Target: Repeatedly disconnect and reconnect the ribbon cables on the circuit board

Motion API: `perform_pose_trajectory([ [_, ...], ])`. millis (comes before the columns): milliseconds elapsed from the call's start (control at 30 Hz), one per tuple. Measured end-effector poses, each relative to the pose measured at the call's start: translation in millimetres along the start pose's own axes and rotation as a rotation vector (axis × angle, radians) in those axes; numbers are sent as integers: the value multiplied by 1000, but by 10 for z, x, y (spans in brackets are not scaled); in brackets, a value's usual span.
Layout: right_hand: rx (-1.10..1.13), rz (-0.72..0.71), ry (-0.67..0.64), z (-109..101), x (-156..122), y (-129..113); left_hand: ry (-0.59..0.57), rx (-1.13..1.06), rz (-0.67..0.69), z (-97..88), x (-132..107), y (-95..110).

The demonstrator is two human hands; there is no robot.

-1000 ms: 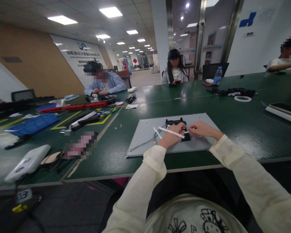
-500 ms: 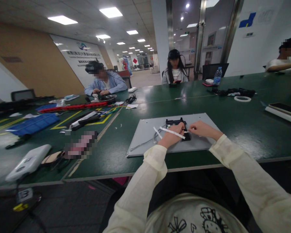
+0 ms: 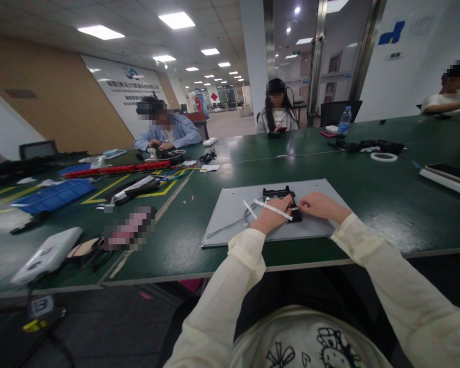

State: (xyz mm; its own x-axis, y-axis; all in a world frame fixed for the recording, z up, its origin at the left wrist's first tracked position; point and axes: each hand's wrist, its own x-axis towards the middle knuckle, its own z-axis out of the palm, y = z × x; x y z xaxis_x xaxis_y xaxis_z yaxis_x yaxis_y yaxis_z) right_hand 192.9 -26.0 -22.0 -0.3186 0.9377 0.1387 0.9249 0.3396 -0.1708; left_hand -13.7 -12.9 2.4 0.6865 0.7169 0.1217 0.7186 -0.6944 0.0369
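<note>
A black plastic part (image 3: 298, 215) lies on a light grey panel (image 3: 230, 204) in front of me. My left hand (image 3: 270, 217) rests over this part with its fingers curled on it. Across the back of that hand runs a narrow white strip (image 3: 264, 205), and a second white strip (image 3: 249, 209) is just left of it. A grey cable (image 3: 226, 226) trails leftward over the panel. Close to the part's right side, my right hand (image 3: 324, 206) is closed in a pinch. What sits between its fingertips is too small to make out.
Left on the green table (image 3: 168, 255) are a white device (image 3: 48, 255), a blue tray (image 3: 55, 197) and a red bar (image 3: 118, 169). A roll of tape (image 3: 384, 157), black cables (image 3: 371, 146) and a phone (image 3: 452, 173) lie right. Several people sit around the table.
My right fingertips have shifted very slightly at the black part's edge. Otherwise both hands, the strips and the panel stay in place; the view has tilted a little.
</note>
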Motion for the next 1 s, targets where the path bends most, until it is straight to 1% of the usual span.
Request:
perform_pose_trajectory([
  [167, -98, 38, -15, 0, -11, -23, 16, 26, 47, 4, -3, -9],
  [300, -157, 52, -37, -27, -26, -49, -6, 55, 26, -10, -7, 14],
  [400, -178, 61, -38, -54, -46, -47, 1, 84, 17, -33, -14, 33],
  [700, -246, 119, -57, -120, -88, -49, -47, 114, -2, -157, -63, 58],
  [900, -233, 126, -27, -127, -101, -23, -38, 82, 16, -176, -68, 20],
  [1000, -164, 120, 44, -117, -98, -14, -29, 62, 27, -160, -64, -7],
])
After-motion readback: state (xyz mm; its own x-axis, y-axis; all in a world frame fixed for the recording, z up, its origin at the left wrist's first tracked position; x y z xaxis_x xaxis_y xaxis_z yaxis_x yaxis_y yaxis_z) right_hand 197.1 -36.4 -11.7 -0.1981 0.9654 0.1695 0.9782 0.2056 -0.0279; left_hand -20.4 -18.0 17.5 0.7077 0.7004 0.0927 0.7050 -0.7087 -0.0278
